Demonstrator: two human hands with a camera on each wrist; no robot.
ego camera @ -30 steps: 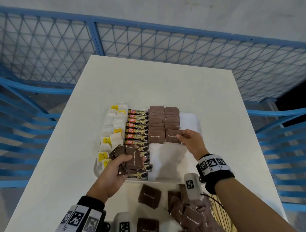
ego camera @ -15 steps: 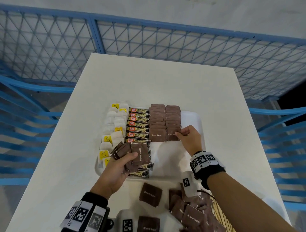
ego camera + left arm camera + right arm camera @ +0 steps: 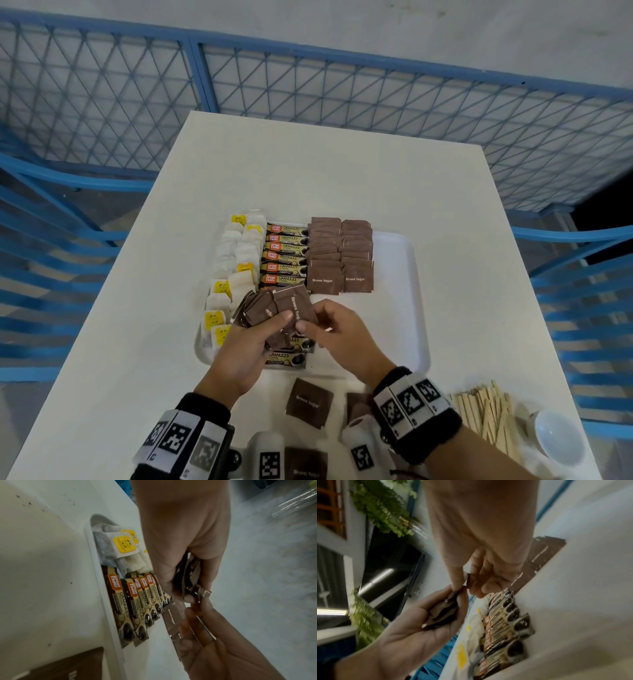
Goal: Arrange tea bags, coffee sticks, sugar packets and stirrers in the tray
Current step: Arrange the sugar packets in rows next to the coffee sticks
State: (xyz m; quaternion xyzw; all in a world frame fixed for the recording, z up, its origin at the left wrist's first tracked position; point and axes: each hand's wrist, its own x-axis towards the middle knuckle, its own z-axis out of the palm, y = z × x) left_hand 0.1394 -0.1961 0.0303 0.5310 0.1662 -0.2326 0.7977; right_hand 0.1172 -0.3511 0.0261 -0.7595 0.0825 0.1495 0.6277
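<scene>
A white tray [image 3: 407, 274] holds rows of tea bags [image 3: 239, 260], coffee sticks [image 3: 286, 255] and brown sugar packets [image 3: 339, 257]. My left hand [image 3: 260, 329] grips a fanned bunch of brown sugar packets [image 3: 277, 308] above the tray's near left part. My right hand [image 3: 308, 325] pinches the edge of a packet from that bunch. The left wrist view shows the packet bunch [image 3: 188, 577] in my left hand [image 3: 188, 596], with my right hand's fingers [image 3: 197, 616] touching it. The right wrist view shows my right hand [image 3: 464, 588] pinching a packet [image 3: 468, 580].
Loose brown sugar packets [image 3: 308, 402] lie on the white table [image 3: 137, 342] in front of the tray. A pile of wooden stirrers [image 3: 486, 411] and a white cup [image 3: 558, 442] sit at the near right. A blue mesh fence [image 3: 308, 89] runs behind the table.
My right hand has left the right sugar row in the tray and come back left to the bunch in my left hand. The left hand stayed over the tray's near left.
</scene>
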